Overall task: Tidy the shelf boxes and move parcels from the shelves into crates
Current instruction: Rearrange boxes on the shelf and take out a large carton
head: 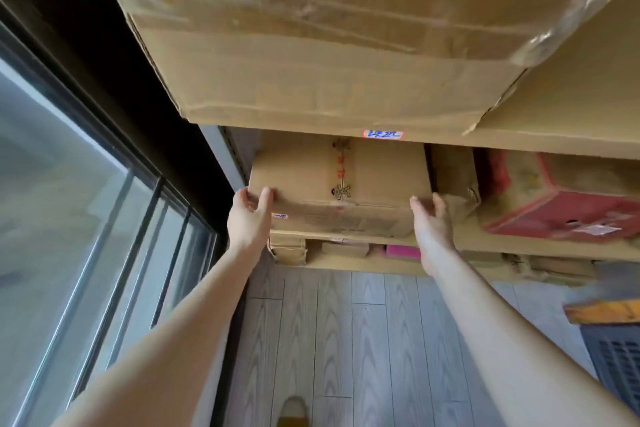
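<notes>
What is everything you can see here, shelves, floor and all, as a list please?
large taped box: one, brown, top shelf
brown box: one, brown, middle shelf, left end
red box: one, red, middle shelf, right
small parcels: several, brown, bottom shelf
pink parcel: one, pink, bottom shelf
crate: one, dark grey, on the floor, lower right
floor: one, grey wood-look planks, below the shelves
window: one, dark-framed, left
left hand: one, grips brown box's left corner
right hand: one, grips its right corner
</notes>
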The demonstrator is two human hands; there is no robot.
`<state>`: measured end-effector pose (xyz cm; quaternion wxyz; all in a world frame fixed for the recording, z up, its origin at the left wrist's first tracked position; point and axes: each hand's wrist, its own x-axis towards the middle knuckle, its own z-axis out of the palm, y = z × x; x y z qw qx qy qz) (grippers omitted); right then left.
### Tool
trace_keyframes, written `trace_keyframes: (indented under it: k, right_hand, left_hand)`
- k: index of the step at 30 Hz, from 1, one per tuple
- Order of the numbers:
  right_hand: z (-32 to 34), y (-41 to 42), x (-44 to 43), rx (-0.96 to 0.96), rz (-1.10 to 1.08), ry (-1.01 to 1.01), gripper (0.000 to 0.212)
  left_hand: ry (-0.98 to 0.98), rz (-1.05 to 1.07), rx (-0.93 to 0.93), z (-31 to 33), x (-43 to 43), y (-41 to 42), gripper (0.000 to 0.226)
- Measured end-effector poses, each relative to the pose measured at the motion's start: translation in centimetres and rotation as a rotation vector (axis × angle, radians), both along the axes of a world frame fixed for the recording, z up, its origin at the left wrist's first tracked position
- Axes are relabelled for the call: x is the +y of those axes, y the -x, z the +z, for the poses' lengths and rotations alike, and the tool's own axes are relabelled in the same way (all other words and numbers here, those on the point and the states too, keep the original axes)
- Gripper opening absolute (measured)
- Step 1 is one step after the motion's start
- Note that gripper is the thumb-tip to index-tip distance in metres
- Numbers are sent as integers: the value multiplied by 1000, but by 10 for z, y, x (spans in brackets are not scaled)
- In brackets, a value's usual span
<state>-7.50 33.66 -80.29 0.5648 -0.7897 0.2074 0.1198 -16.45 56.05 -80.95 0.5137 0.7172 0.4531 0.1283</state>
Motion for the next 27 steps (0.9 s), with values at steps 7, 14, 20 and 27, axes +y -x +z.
trace_keyframes:
  k: [7,14,20,27]
  right_hand:
    - [-8,78,-24,61,-99,-127,67]
    - [1,137,-77,229,-202,-314,31]
    - [-23,167,-80,584,-171,-643,34]
    - [-4,145,-66,516,126,-43,31]
  left_hand:
    - [-79,137,-39,17,-50,84,34]
    - [-194,105,-77,69,-117,161,35]
    - [-450,-37,-178,112,-145,192,43]
    - [-309,-38,-159,112,-141,196,80]
